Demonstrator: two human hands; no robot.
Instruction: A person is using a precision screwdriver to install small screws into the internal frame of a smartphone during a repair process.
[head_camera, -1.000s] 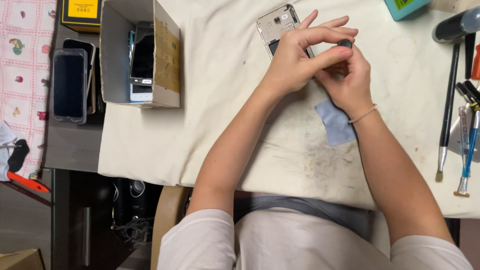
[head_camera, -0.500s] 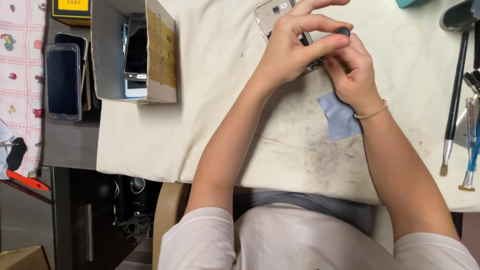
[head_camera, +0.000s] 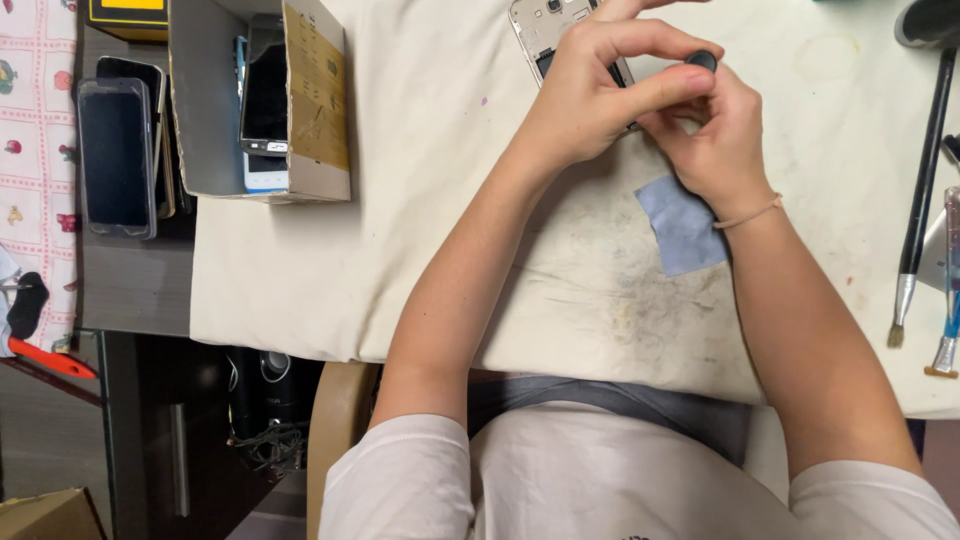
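The left hand (head_camera: 585, 90) and right hand (head_camera: 715, 140) meet over the opened phone (head_camera: 560, 35) — both pinch a small black part (head_camera: 703, 60), steadying it just above the phone on the cloth (head_camera: 400, 230).

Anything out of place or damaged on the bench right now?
The phone under the left hand lies with its back cover off, insides exposed. The work cloth is smudged with dark grime near the blue wipe. Nothing looks spilled.
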